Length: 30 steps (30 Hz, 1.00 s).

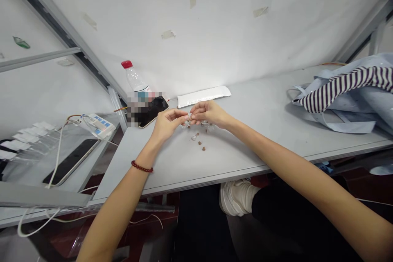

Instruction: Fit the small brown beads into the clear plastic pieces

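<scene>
Both hands meet over the middle of the grey table (172,168). My left hand (167,125) pinches one side of a small clear plastic piece (189,116), and my right hand (208,113) pinches its other side. What the plastic holds is too small to tell. Just below the fingers lie several small brown pieces (204,148) and a bit of clear plastic (194,137). More clear plastic (206,123) rests under my right hand.
Behind the hands lies a long white packet (204,95). A black phone (155,110) and a red-capped bottle (136,80) are at the back left. A blue bag with a striped strap (346,98) sits on the right. A power strip (98,125) and another phone (72,161) are far left.
</scene>
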Available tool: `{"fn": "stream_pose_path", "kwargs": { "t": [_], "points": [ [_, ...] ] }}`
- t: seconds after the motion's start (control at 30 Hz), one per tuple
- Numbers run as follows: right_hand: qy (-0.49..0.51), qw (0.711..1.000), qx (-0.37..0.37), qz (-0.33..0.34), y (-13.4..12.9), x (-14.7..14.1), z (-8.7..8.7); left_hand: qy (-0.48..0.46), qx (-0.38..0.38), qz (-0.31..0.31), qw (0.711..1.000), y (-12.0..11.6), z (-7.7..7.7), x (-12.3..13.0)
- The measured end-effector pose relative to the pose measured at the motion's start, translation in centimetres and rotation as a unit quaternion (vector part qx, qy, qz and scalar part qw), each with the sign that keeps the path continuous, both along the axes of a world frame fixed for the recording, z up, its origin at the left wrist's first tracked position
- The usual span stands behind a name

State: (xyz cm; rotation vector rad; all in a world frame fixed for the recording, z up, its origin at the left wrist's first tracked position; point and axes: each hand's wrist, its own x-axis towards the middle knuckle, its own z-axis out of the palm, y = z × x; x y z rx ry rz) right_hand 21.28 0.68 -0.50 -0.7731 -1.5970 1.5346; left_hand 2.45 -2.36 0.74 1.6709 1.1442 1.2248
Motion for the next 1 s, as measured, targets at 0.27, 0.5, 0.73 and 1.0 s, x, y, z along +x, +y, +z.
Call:
{"fn": "stream_pose_path", "kwargs": {
  "t": [0.27,0.5,0.73,1.0],
  "points": [
    [-0.106,0.985,0.113,-0.074,0.9,1.3,2.3,0.027,-0.006,0.020,0.999,-0.5,0.5,0.6],
    [-0.516,0.807,0.273,0.090,-6.1,8.4,5.5,0.050,-0.006,0.025,0.998,-0.9,0.7,0.8],
    [-0.581,0.676,0.439,0.112,-11.8,11.1,0.2,0.045,-0.015,0.004,0.999,-1.4,0.5,2.0],
    [-0.637,0.542,0.531,0.139,-8.1,6.9,1.6,0.033,-0.028,-0.018,0.999,-1.2,0.2,2.1]
  ]
}}
